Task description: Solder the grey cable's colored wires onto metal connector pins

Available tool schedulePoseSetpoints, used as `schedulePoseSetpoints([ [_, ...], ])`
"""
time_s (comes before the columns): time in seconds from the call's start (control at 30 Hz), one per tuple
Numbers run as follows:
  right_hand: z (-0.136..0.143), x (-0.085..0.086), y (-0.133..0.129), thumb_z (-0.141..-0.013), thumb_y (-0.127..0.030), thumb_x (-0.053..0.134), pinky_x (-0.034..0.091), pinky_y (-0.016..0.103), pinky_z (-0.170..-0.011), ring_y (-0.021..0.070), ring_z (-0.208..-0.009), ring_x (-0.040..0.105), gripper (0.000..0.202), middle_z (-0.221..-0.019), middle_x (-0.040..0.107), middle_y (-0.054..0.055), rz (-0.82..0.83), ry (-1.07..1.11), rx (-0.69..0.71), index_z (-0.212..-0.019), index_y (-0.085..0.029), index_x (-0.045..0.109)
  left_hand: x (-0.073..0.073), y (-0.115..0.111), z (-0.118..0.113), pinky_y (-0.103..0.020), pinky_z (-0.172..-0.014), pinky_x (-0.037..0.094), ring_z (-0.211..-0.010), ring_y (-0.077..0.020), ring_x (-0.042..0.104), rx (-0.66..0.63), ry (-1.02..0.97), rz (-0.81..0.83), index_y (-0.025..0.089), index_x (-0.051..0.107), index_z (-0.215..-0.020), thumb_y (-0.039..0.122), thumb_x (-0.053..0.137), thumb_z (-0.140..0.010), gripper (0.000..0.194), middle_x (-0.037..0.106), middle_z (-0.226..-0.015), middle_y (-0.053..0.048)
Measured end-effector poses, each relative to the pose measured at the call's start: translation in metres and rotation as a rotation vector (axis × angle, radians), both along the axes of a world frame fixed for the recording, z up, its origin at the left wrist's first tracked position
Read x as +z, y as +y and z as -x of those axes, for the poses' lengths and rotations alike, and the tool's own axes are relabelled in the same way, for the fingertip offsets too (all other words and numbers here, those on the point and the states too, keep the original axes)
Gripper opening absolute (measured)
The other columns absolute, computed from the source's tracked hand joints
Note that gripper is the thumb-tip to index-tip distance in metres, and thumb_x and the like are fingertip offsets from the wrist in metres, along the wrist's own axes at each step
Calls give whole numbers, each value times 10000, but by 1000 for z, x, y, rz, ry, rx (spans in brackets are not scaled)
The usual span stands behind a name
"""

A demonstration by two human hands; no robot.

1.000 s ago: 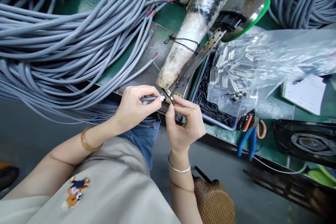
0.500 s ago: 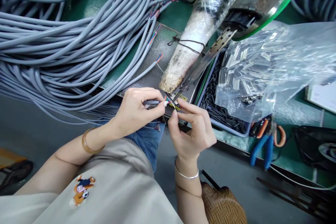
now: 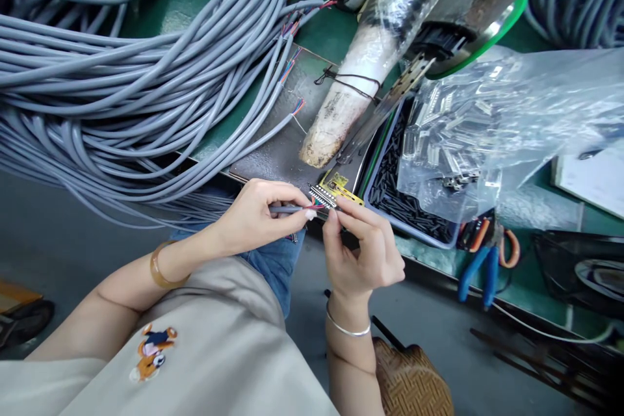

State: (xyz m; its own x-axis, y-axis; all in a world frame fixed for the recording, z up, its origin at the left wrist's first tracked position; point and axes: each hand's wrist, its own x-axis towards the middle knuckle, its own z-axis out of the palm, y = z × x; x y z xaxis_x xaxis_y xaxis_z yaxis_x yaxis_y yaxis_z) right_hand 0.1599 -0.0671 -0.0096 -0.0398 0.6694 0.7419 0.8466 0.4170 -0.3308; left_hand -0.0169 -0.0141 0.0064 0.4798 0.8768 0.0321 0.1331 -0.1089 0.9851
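Since half a second ago, the connector (image 3: pixel 324 195) is coming down toward 6 o'clock, nearer my body, and a gap is now showing between it and the mouth of the white wrapped tube (image 3: pixel 344 101). More of the yellow piece (image 3: pixel 349 190) is showing too, just beside the connector at 2 o'clock.

Bearings below are running from the connector, 12 being the top of the view.

Left hand (image 3: pixel 258 216), 8 o'clock: thumb and index finger are pinching the grey cable (image 3: pixel 283 210) near its end; fine coloured wires are running from there to the connector's pins.

Right hand (image 3: pixel 361 250), 5 o'clock: thumb and index finger are pinching the connector's near right end. The connector is sitting tilted between both hands, over the front edge of the dark plate (image 3: pixel 273 166) on the green worktop (image 3: pixel 323 34).

Surroundings: the grey cable bundle (image 3: pixel 160 78) is lying at 10 o'clock. A bin (image 3: pixel 439 241) is holding short black pieces (image 3: pixel 414 216) at 3, with a clear bag (image 3: pixel 526 101) of metal parts partly covering it. Blue-handled pliers (image 3: pixel 476 273) are hanging over the edge near 4.
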Motion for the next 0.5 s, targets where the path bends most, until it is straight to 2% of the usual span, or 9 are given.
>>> schedulePoseSetpoints([
  [0.07,-1,-2,-1,-874,-76,738,645,278,-780,162,-848,789,184,-970,810,38,48,75,-17,-974,-213,665,-1,-2,7,-185,-558,439,-653,-98,611,-108,-40,98,70,806,-1034,219,641,-906,256,720,-792,-58],
  [0.13,-4,0,-4,-935,-114,664,620,266,-650,154,-716,767,99,-872,789,23,70,216,-53,-963,-209,670,-4,-3,14,-181,-554,439,-644,-87,585,-173,-84,184,76,795,-1131,222,629,-913,311,675,-808,-48],
  [0.2,-8,8,-13,-980,-154,595,512,258,-470,122,-474,631,117,-686,690,-29,-59,344,-69,-1008,-235,675,-9,-5,21,-182,-547,448,-596,-74,553,-183,-134,310,88,777,-1181,251,654,-910,339,636,-767,-23],
  [0.27,-11,19,-27,-990,-195,578,399,274,-399,104,-345,431,182,-542,516,-82,-191,359,-4,-1112,-301,662,-13,-7,25,-185,-526,457,-531,-72,537,-169,-178,463,79,743,-1231,295,676,-913,390,617,-666,3],
  [0.3,-12,26,-35,-1003,-212,548,407,289,-419,113,-349,410,239,-527,485,-87,-69,294,78,-1186,-337,635,-15,-8,26,-187,-518,465,-505,-77,538,-155,-196,529,70,727,-1245,310,679,-918,409,606,-607,14],
  [0.33,-11,31,-43,-993,-226,561,424,303,-436,129,-368,430,232,-517,486,-83,60,248,121,-1178,-341,641,-16,-9,27,-189,-514,477,-489,-82,545,-137,-214,578,63,718,-1248,318,681,-921,416,593,-557,23],
  [0.4,-5,37,-53,-970,-232,594,405,290,-446,121,-401,444,163,-550,548,-60,204,198,158,-1090,-299,682,-18,-11,28,-187,-495,491,-470,-82,552,-89,-263,621,71,733,-1207,316,698,-913,385,597,-546,24],
  [0.5,14,30,-50,-943,-253,684,393,253,-495,87,-443,460,80,-569,575,-59,347,42,132,-1016,-240,715,-18,-14,29,-188,-452,504,-479,-59,583,-22,-366,604,107,775,-1067,293,754,-864,276,703,-814,-37],
])
